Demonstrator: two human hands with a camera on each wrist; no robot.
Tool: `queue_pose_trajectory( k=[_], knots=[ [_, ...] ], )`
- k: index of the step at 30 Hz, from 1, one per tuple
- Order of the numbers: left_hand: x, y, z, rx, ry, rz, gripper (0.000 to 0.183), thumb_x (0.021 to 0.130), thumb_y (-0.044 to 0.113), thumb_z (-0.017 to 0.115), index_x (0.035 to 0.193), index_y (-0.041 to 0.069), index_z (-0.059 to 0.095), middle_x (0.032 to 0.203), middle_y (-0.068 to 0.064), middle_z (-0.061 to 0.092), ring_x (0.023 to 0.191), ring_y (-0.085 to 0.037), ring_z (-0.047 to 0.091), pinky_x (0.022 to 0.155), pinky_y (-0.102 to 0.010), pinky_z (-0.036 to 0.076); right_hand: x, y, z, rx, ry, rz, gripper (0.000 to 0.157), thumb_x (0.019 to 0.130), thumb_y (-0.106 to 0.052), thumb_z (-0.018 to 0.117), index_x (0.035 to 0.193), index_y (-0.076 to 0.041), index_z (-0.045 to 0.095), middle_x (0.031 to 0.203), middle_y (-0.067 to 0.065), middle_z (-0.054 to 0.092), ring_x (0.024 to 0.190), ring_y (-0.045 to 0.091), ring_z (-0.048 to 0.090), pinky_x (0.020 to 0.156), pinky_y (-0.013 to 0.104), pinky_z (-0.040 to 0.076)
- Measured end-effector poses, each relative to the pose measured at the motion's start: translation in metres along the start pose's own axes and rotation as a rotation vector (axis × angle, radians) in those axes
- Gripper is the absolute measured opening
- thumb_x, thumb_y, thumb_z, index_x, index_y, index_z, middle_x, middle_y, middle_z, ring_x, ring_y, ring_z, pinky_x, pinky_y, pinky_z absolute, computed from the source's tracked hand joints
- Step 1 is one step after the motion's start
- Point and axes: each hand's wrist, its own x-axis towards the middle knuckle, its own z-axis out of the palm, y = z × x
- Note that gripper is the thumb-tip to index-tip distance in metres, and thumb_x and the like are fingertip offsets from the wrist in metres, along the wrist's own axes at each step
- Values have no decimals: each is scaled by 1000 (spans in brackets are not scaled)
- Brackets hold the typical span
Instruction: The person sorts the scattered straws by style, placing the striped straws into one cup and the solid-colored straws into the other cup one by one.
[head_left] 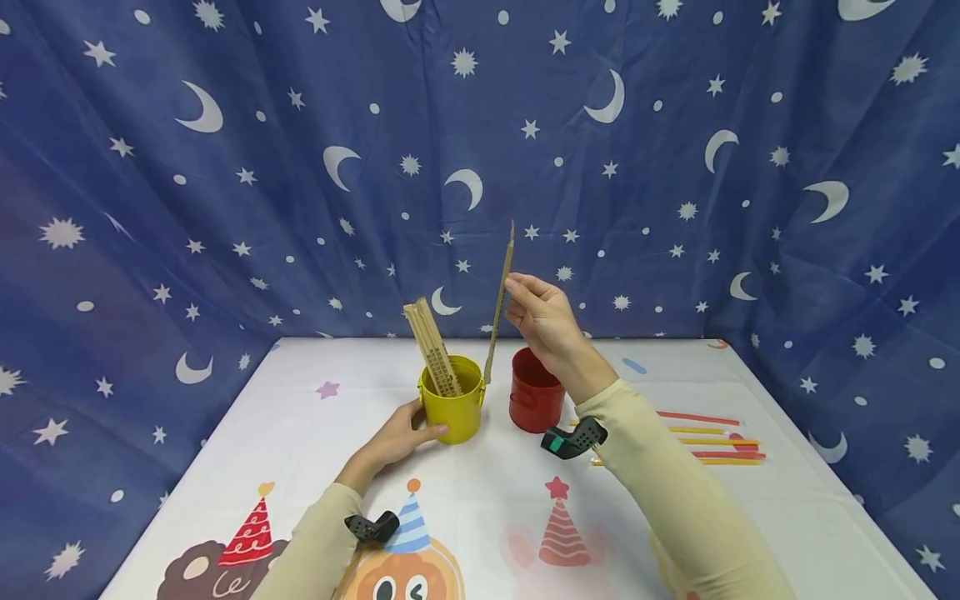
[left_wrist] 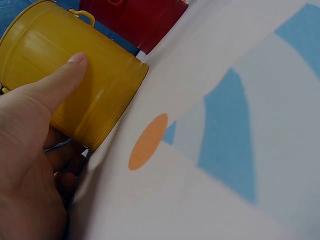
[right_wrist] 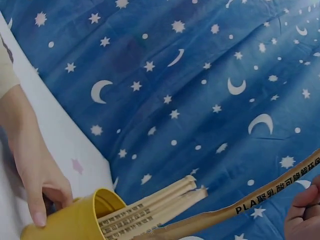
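Left hand (head_left: 397,435) grips round yellow metal bucket (head_left: 453,419) near tabletop's (head_left: 292,417) far edge; right hand (head_left: 546,321) pinches slim brown paper-wrapped stick (head_left: 496,325)

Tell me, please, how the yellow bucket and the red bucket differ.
The yellow bucket holds printed paper sleeves that stick up past its rim; none show above the rim of the red bucket. The left hand grips the yellow bucket low on its side, while no hand grips the red one. Both are round, have side handles and stand upright on the white tablecloth.
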Motion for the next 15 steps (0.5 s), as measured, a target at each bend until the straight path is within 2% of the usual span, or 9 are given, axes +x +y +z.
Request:
queue_pose_trajectory(
  k=[10, 15],
  knots=[
    [-1, -1, 0, 14, 13, -7, 94, 90, 42, 75, 156, -4, 29, 163, -24, 32, 152, -39, 30, 127, -53, 24, 22, 21, 20, -71, 57, 8, 29, 102, -7, 58, 82, -23, 73, 79, -12, 60, 62, 7, 40, 66, 21, 39],
    [-1, -1, 0, 2, 9, -5, 93, 90, 41, 75, 156, -4, 29, 163, -23, 32, 153, -39, 30, 128, -53, 22, 30, 33, 24, -155, 78, 29, 16, 100, -11, 62, 91, -18, 73, 76, -10, 58, 64, 8, 40, 67, 22, 40]
  ],
)
